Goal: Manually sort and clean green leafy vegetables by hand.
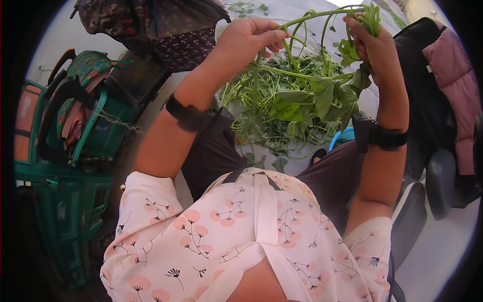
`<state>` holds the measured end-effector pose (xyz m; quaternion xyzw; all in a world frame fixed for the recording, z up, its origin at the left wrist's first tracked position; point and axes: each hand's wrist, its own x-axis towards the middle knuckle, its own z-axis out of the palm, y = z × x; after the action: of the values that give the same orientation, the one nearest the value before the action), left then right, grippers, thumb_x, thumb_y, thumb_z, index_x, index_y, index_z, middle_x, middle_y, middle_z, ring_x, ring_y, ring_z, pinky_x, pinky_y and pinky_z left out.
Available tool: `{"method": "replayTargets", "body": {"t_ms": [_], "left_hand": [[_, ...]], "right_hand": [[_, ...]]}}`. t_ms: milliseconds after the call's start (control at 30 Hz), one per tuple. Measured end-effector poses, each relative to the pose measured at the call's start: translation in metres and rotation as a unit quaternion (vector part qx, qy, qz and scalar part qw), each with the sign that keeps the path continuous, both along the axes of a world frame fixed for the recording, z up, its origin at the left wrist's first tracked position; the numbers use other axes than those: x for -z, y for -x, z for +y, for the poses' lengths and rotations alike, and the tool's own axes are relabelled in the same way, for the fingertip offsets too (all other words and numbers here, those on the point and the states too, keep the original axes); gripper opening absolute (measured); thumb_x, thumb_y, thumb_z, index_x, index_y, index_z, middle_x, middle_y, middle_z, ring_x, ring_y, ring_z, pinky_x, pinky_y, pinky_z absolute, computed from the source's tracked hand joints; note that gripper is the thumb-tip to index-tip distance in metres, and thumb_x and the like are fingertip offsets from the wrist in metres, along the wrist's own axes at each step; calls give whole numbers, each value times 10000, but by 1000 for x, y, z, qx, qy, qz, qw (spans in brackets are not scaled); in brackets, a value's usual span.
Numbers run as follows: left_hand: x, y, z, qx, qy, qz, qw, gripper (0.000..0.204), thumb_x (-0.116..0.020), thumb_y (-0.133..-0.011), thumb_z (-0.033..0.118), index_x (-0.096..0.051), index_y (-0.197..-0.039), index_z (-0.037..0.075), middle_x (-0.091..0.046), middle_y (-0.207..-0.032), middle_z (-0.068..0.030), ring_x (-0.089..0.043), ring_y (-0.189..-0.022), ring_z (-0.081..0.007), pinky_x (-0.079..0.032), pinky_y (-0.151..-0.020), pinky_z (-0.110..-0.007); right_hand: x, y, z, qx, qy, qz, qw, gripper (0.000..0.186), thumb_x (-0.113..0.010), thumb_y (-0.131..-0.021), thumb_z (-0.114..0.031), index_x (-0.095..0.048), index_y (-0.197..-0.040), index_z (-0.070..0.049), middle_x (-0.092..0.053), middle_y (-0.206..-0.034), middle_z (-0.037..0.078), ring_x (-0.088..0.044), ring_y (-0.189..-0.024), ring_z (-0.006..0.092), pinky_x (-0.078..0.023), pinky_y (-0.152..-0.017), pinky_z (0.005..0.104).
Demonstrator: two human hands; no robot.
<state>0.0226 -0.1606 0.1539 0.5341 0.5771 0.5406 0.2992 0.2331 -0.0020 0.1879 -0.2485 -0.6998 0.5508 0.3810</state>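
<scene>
My left hand (255, 38) is raised at the top middle, thumb and forefinger pinched on a long green stem (322, 14). That stem arches across to my right hand (375, 50), which is closed around a bunch of green stems (371, 20). Broad green leaves (322, 98) hang from the bunch below my right hand, some of them drooping. Under both hands spreads a heap of leafy green stems (246, 95) on a pale surface. The ends of the stems within my right fist are partly hidden by my fingers.
Green plastic chairs (65, 201) with a patterned cloth (93, 70) stand at the left. A dark patterned bag (151, 25) lies at the upper left. A pink padded jacket (455, 90) hangs over a black chair at the right. A blue basin (342, 137) shows beside my right knee.
</scene>
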Motion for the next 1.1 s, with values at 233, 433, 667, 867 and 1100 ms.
{"method": "replayTargets", "body": {"t_ms": [233,433,667,867,1100], "left_hand": [[-15,17,6,-5,-17,-2,1000,224,-574,-962,210,-660,-1058,27,-607,-768,20,-547,-675,-59,-457,-635,-190],[-17,42,17,-86,-67,-188,976,147,-563,-968,180,-610,-928,47,-594,-708,-7,-526,-569,-81,-427,-524,-198],[-25,36,24,-53,-55,-154,985,177,-553,-974,188,-629,-981,29,-593,-725,11,-487,-556,-45,-378,-497,-169],[-47,5,48,-46,-45,-102,993,196,-550,-970,165,-638,-1026,-1,-564,-742,33,-357,-500,-20,-276,-443,-165],[-28,-28,86,19,75,-98,992,202,-609,-940,189,-665,-1004,6,-484,-640,57,-345,-504,-20,-259,-448,-180]], "right_hand": [[-2,-8,4,-72,-50,-62,994,316,-620,-930,-186,-591,-1203,-28,-515,-704,-36,-305,-487,6,-222,-443,175],[2,-25,18,-67,-103,-105,987,365,-581,-945,-142,-527,-1292,-43,-602,-786,-2,-322,-491,-6,-238,-442,162],[32,-59,66,175,-69,-77,979,215,-624,-935,-168,-665,-1085,-18,-556,-752,-58,-352,-514,-8,-250,-466,178],[49,-66,75,166,-56,85,981,175,-595,-954,-165,-690,-1000,-26,-581,-775,-9,-483,-637,47,-364,-553,190],[58,-22,28,-31,-22,187,982,239,-537,-986,-175,-660,-1069,13,-646,-901,55,-538,-717,55,-372,-531,175]]}}
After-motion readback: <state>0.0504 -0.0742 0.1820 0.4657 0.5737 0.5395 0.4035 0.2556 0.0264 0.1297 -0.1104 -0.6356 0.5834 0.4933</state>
